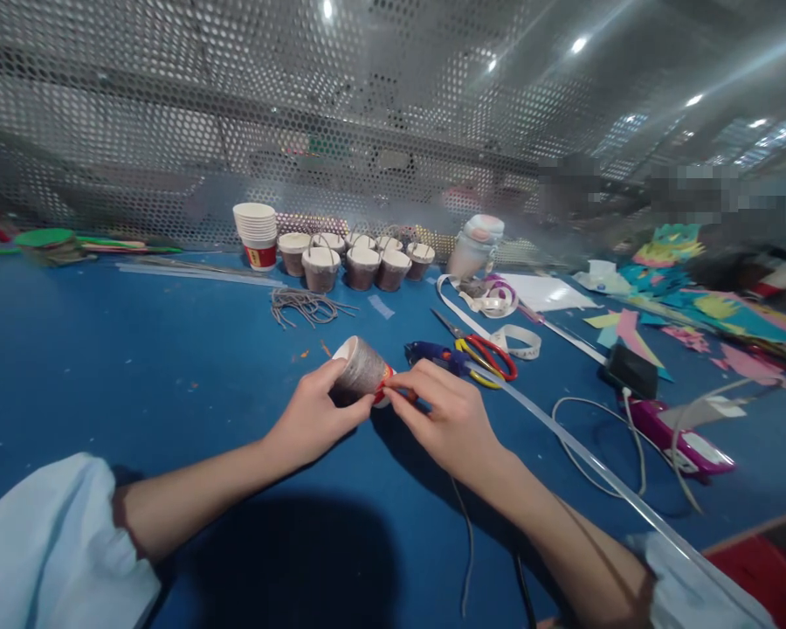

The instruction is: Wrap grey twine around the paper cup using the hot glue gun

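Observation:
My left hand (318, 406) grips a paper cup (361, 371) lying tilted on its side, its open rim toward the upper left. Grey cord covers most of the cup's wall; a red printed band shows near the base. At that red end, the fingertips of my right hand (442, 406) are pinched together against the cup. A loose length of grey cord (470, 542) trails from beneath my right hand toward the front; the pinched part is hidden by the fingers. Just beyond my right hand lies a blue glue gun (436, 355) with a long clear glue stick (589, 459).
Several cord-wrapped cups (362, 267) stand at the back beside stacked paper cups (257, 240). A bundle of grey cord (307, 306) lies before them. Scissors (498, 354), a measuring tape (524, 342), a jar (477, 247), a purple tool (685, 437) and colored paper (629, 332) are rightward.

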